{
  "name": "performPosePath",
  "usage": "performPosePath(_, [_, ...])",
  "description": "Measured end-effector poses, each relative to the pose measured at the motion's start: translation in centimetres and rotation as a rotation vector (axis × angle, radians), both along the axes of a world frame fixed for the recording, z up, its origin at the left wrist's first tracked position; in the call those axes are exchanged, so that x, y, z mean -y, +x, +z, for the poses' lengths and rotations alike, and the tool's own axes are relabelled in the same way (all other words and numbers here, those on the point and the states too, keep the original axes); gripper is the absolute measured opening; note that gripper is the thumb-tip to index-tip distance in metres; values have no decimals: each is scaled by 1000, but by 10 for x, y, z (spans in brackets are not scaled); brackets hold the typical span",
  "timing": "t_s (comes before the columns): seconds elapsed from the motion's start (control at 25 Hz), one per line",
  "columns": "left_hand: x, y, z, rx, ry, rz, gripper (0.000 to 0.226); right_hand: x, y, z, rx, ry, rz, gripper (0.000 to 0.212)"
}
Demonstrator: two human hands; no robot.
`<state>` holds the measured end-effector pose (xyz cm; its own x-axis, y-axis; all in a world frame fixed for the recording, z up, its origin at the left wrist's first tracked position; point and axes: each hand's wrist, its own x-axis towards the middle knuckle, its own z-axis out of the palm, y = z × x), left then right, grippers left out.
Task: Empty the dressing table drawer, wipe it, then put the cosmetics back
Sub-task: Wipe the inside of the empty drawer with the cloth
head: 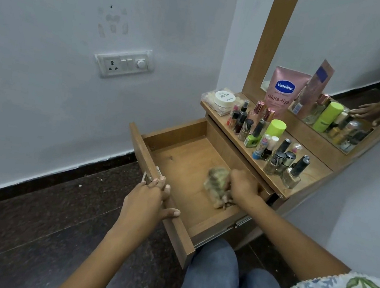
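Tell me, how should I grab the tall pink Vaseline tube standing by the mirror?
Grip the tall pink Vaseline tube around its wide upper body, coming from above. It stands upright, and small bottles crowd in front of its lower part, so a low frontal reach would probably knock them.

The left hand (149, 197) grips the open drawer's (182, 157) front edge; the right hand (243, 185) presses a blurred cloth (217, 185) inside.
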<state>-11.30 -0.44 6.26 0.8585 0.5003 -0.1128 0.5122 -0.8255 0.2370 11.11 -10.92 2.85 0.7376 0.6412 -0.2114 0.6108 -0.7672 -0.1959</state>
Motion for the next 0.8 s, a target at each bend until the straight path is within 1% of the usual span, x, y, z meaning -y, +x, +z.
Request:
performPosePath(0.08, [-2,1,0,-19,-9,-4,73,5,13,2,28,-12,-54,13])
performPosePath(0.16, [-3,1,0,-34,-21,-7,74,-1,3,-1,15,-48,-7,12])
performPosePath(0.28, [-6,1,0,-46,-14,-13,73,-18,-43,-12,17,-106,204,15])
performPosePath(0.36, [-5,1,0,-52,-12,-10,73,-29,-74,-16,50,-127,375,11])
performPosePath(0.4, [-4,1,1,-52,-14,-7,73,-33,-83,-16,85,-127,435,9])
performPosePath(0.44, [-3,1,1,-50,-13,-6,73,-36,-85,-15,117,-119,452,7])
performPosePath(0.52, [-3,0,1,-37,-9,0,72,-35,-71,-15,127,-108,376,9])
performPosePath(0.6, [-3,-1,1,-31,-11,10,73,-26,-44,-14,108,-111,238,11])
performPosePath(0.72, [-2,-2,-1,-19,-25,31,75,-9,-9,-3,189,-136,53,10])
performPosePath(0.8, [-2,-2,-1,-18,-31,32,75,-4,-6,-2,210,-149,8,9])
